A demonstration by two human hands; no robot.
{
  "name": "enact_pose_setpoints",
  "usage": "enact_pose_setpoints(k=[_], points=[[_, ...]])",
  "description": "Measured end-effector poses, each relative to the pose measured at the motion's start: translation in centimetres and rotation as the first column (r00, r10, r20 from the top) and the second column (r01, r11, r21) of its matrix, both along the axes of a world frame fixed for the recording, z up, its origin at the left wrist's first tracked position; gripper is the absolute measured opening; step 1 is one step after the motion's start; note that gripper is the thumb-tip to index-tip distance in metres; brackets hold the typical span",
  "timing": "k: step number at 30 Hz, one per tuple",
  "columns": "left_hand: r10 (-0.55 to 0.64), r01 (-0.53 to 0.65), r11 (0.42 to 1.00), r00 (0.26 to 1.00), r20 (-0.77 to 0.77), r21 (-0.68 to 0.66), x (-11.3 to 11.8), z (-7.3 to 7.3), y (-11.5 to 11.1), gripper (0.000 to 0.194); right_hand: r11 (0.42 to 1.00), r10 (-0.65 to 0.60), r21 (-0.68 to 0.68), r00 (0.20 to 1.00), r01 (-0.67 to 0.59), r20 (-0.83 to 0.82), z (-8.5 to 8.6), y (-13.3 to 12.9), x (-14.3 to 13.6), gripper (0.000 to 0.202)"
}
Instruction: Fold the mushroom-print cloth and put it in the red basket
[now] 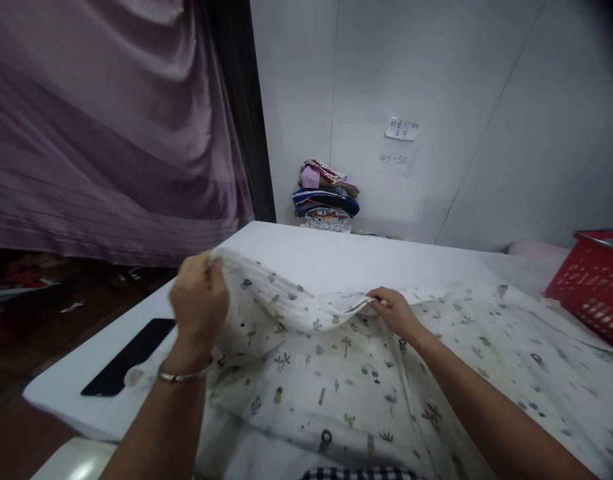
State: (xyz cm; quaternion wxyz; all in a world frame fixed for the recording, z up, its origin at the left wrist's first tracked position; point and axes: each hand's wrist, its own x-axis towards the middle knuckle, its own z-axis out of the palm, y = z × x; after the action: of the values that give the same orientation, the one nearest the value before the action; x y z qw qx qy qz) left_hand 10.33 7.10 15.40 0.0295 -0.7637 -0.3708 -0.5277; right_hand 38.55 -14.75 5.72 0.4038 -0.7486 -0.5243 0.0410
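Observation:
A white cloth (336, 380) printed with small palms, cacti and animals spreads over the table's near part and off to the right. My left hand (200, 300), with a bangle at the wrist, is closed on one end of its folded edge and holds it up. My right hand (392, 310) pinches the same edge further right, lower down. Between the two hands the edge sags in a shallow curve. The fingertips of my left hand are partly hidden by the hand itself.
A black flat object (129, 360) lies on the white table (286, 250) at the left. Folded fabrics (326, 193) are stacked beyond the far edge. A red basket (594, 283) stands at the right. A purple curtain (101, 127) hangs at the left.

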Motion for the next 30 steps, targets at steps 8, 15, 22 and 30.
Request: enact_pose_setpoints(k=[8, 15, 22, 30], points=[[-0.671, 0.560, 0.742, 0.617, -0.412, -0.369, 8.5, -5.3, -9.2, 0.038, 0.989, 0.103, -0.089, 0.979, -0.121, -0.178, 2.5, -1.5, -2.6, 0.020], [-0.657, 0.445, 0.753, 0.547, -0.518, -0.485, 10.3, -6.9, -12.9, 0.045, 0.991, 0.124, -0.058, 0.990, -0.121, 0.065, 2.6, -2.0, -3.6, 0.025], [-0.626, 0.395, 0.776, 0.578, -0.524, -0.492, 10.5, -7.5, -12.6, 0.022, 0.989, 0.148, -0.035, 0.955, -0.144, 0.257, 1.9, -2.2, -3.9, 0.021], [-0.665, 0.397, 0.739, 0.559, -0.496, -0.544, 10.3, -7.0, -12.8, 0.021, 0.987, 0.159, -0.015, 0.931, -0.163, 0.330, 0.3, -2.5, -3.8, 0.025]])
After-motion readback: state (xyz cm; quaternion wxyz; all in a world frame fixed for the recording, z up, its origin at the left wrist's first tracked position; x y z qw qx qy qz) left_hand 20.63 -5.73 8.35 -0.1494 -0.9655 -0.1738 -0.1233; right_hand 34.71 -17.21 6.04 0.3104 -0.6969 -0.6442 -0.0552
